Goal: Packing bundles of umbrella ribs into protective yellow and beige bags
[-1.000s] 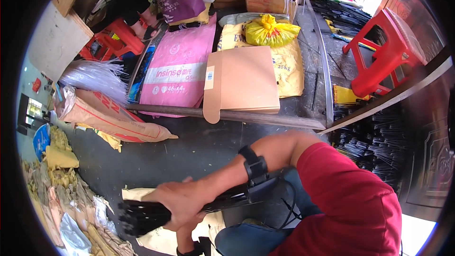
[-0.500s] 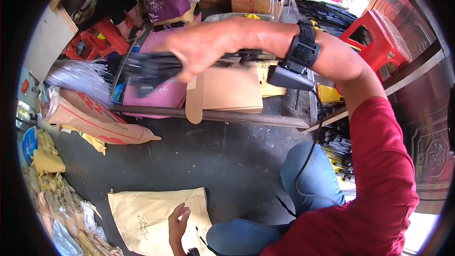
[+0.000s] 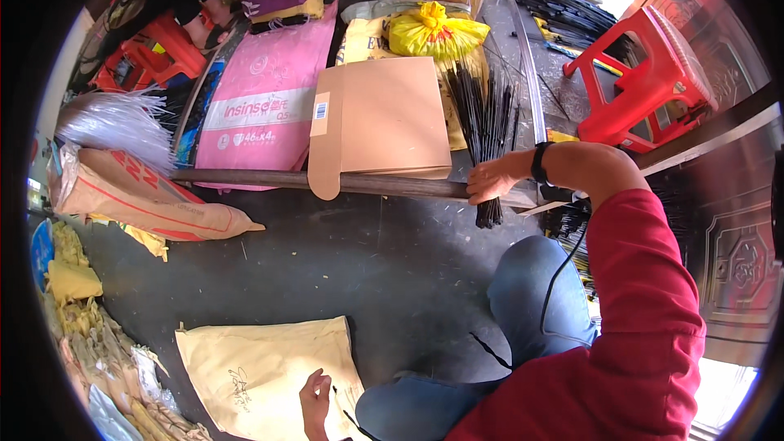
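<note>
My right hand is closed round the lower end of a bundle of thin black rods, whose tips fan out away from me. The bundle lies over the front rail at the right end of a low table, just beside a flat brown cardboard box. Down at the bottom, my left hand hovers by a beige sack with handwriting on it. Its fingers are loosely bent and apart, and nothing shows in them.
A pink plastic bag and a tied yellow bag lie on the table. Red stools stand to the right. At left are a brown paper sack with clear strands and heaped sacks. More black rods lie behind.
My right hand has swung from above the pink bag to the table's right front, bringing the black rods with it. The left hand stays near the beige sack.
</note>
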### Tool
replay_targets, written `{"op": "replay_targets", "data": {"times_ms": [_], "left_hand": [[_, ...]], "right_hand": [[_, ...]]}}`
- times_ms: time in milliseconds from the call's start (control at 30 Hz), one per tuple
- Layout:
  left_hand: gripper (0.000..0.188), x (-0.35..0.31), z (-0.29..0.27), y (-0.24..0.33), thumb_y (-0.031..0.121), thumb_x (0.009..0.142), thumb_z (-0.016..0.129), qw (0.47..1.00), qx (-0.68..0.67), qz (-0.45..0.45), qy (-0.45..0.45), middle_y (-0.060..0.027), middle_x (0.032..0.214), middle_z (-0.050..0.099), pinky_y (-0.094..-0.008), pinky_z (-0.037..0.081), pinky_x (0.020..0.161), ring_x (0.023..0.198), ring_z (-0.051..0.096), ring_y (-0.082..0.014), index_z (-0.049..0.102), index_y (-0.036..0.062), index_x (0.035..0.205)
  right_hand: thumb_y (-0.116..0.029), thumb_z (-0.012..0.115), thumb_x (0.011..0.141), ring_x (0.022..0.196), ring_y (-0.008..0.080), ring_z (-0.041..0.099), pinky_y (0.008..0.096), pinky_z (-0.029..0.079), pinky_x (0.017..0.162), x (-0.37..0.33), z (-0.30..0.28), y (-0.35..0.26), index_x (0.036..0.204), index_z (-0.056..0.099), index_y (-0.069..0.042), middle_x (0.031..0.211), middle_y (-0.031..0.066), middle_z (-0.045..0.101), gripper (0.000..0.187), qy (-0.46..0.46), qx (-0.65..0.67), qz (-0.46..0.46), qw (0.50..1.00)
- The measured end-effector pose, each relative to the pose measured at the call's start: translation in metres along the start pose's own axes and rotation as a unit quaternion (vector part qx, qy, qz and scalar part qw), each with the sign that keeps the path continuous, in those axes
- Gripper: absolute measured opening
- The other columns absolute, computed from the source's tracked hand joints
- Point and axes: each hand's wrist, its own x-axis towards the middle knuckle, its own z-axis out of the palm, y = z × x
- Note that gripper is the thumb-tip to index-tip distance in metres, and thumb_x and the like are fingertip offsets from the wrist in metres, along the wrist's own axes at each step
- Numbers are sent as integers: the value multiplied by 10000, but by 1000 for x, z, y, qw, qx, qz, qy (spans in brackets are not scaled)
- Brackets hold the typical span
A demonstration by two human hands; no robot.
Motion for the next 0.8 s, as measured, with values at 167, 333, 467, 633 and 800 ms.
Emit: {"op": "replay_targets", "data": {"times_ms": [167,333,467,633,800], "left_hand": [[306,6,15,12,152,814,572,999,28,1,-27,-143,851,626,-302,462,637,763,603,-194,543,-19,1066],[288,22,29,-20,144,813,570,997,47,42,-36,-141,799,631,-294,463,611,735,612,-195,545,-25,1044],[281,22,40,-17,127,810,568,997,45,45,-54,-143,793,625,-308,466,652,734,606,-209,543,-29,1042],[245,-3,38,-17,80,803,545,991,114,31,-56,-162,798,626,-327,469,684,757,622,-241,545,-22,1026],[290,-26,33,12,145,841,514,977,138,-128,-97,-218,1001,585,-340,420,823,959,555,-309,531,-1,1092]], "right_hand": [[-275,699,582,779,234,512,364,414,672,-10,-42,-10,885,437,-65,804,68,469,453,-66,-49,-82,993],[-522,700,570,1124,370,400,402,356,954,-6,-84,-2,1259,273,22,1295,246,286,977,-183,148,-20,972],[-446,538,794,940,293,532,399,458,763,-17,-55,64,972,519,-62,982,120,542,423,41,282,356,890],[-148,586,665,911,209,516,353,369,796,12,8,131,759,644,-101,840,53,614,119,-48,-18,480,876],[-218,563,680,916,165,510,411,261,899,13,40,156,775,646,-114,798,27,623,163,120,-16,557,822]]}}
